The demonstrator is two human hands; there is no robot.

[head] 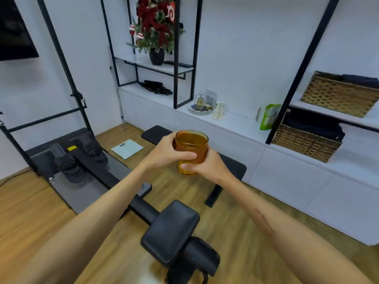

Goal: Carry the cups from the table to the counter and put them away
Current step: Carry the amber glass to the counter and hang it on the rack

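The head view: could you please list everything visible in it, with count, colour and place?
amber cups: apparently two stacked, amber, held mid-air
rowing machine: one, black, floor left
bench: one, black, behind the cups
scale: one, pale, floor
wicker baskets: two, tan, right shelves
green packet: one, counter
tray of glassware: one, counter
potted decoration: one, red-green, upper shelf
left hand: grip on the upper cup
right hand: grip on the lower cup
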